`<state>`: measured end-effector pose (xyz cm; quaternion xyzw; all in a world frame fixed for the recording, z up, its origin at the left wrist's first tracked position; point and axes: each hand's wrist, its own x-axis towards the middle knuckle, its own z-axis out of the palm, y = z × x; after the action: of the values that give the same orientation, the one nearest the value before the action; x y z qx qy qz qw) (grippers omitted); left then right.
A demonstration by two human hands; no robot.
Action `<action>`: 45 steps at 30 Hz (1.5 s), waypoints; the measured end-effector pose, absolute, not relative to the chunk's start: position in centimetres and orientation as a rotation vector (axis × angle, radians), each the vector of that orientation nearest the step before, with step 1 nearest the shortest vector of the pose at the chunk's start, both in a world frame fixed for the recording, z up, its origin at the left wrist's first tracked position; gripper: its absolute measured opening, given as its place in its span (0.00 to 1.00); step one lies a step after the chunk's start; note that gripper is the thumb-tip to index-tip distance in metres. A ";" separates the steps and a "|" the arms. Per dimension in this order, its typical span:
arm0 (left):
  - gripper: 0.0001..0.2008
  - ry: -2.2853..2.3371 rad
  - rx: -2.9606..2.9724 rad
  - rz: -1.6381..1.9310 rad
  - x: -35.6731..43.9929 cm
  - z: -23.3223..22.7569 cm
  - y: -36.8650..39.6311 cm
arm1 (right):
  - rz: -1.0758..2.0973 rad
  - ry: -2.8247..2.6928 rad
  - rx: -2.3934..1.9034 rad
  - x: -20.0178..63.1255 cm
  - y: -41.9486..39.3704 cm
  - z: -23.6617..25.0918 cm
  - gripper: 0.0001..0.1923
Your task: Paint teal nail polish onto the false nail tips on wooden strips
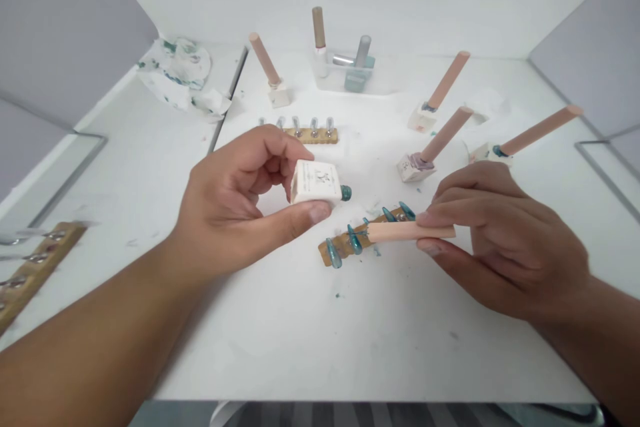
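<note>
My left hand grips a white square nail polish bottle between thumb and fingers, tipped on its side. Its uncapped neck, stained green, points right. In my right hand the long peach handle of a nail polish brush is pinched, lying nearly level with its bristle end to the left. Beneath the brush, a wooden nail stand bears several false nails painted glittery teal, such as the nail at its left end. Whether the bristles touch a nail I cannot tell.
Capped polish bottles stand at the back left and right. A clear tray holds more bottles. Behind my left hand is a stand with clear nails; another stand lies far left. Stained tissues sit back left.
</note>
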<state>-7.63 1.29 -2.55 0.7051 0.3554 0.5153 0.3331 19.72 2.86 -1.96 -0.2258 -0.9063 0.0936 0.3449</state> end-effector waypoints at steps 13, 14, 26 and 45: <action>0.14 0.955 1.849 1.329 -7.5 -2.3 1.1 | 0.254 -2.409 -0.549 19.9 2.5 -1.4 0.08; 0.14 0.963 1.850 1.333 -7.5 -2.3 1.1 | 0.257 -2.415 -0.539 19.9 2.5 -1.4 0.08; 0.14 0.940 1.878 1.337 -7.5 -2.5 1.2 | 0.227 -2.404 -0.535 19.9 2.6 -1.2 0.08; 0.15 0.938 1.884 1.358 -7.6 -2.6 1.1 | 0.259 -2.393 -0.524 19.7 3.0 -1.4 0.10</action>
<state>-7.57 1.14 -2.56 0.7144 0.3557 0.5149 0.3130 19.73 2.97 -1.40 -0.2004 -0.9161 0.0993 0.3327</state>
